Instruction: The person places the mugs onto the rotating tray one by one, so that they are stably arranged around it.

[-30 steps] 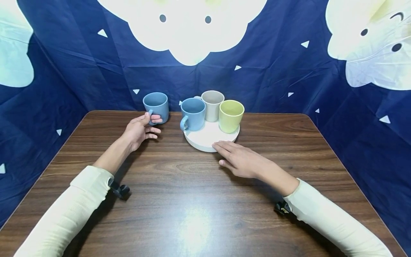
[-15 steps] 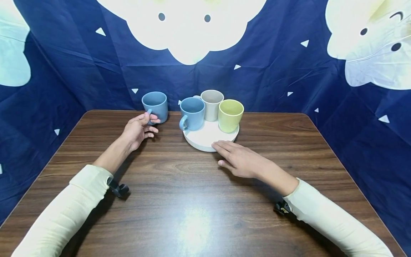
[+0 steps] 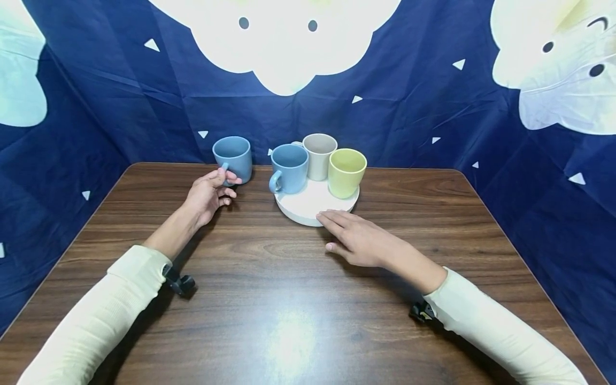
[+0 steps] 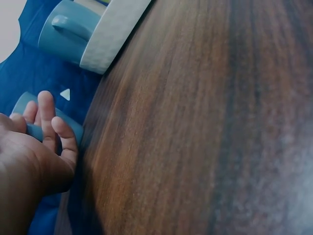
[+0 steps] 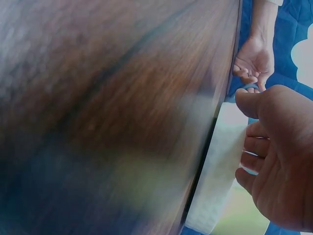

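Note:
At the back left of the table, my left hand [image 3: 204,199] pinches the handle of a blue mug [image 3: 239,158] between thumb and index finger; the other fingers are spread below. That mug stands upright beside a round white tray [image 3: 310,208]. On the tray are a second blue mug [image 3: 292,170] with its handle to the left, a light grey mug [image 3: 318,160] behind it, and a yellow-green cup [image 3: 346,175] on the right. My right hand [image 3: 358,240] rests its straight fingertips on the tray's front rim. In the right wrist view, the tray's pale side wall [image 5: 220,161] shows beside the fingers.
A brown wood-grain table [image 3: 269,278] carries everything. Its back edge lies just behind the mugs. A dark blue cloth [image 3: 404,117] with white cloud shapes hangs behind and at both sides. A black wrist mount [image 3: 180,283] sits on the left sleeve.
The left hand's lower fingers have curled in slightly. The mugs, the tray and the right hand stay in place; the head view has shifted very slightly.

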`<state>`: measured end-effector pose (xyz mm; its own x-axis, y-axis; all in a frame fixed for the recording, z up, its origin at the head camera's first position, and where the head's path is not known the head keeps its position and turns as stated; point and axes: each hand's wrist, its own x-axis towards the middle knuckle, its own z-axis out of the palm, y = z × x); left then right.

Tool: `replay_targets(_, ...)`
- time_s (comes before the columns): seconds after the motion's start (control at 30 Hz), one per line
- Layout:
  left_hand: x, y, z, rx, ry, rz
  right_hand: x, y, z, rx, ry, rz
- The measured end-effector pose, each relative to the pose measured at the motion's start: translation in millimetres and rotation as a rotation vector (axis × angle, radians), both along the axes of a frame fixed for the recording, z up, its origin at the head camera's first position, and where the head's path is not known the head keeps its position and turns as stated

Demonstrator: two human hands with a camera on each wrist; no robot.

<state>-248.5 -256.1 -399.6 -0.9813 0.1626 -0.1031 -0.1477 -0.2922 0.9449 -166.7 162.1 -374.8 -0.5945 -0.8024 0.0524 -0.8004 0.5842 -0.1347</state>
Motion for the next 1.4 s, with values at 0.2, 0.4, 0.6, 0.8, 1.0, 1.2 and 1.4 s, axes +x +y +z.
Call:
replay_targets(0.2, 2.8, -2, 0.1, 0.009, 0.001, 0.012, -0.6, -2, -2.8, 0.014, -0.008, -0.014)
replay_targets(0.4, 6.7, -3, 3.3, 0.021, 0.002, 0.014, 0.0, -2, -5.9, 0.016, -0.036, -0.021)
replay_targets(0.6, 10.8, -4, 5.1, 0.028, 0.017, 0.007, 1.7, -2, -7.5, 0.012, -0.063, -0.029)
replay_targets(0.8, 17.0, -4, 7.0, 0.006, 0.029, 0.000, 2.7, -2, -7.1, 0.000, -0.068, -0.030)
replay_targets(1.0, 25.0, -2, 9.7, -0.009, 0.027, -0.012, 2.8, 0, -7.1, -0.003, -0.056, -0.027)
replay_targets(1.2, 32.9, -1, 11.0, -0.032, 0.027, -0.020, 1.7, 5, -6.2, 0.004, -0.051, -0.037)
replay_targets(1.4, 39.1, -2, 10.4, -0.050, 0.040, -0.019, 1.3, 11, -5.1, 0.007, -0.036, -0.044)
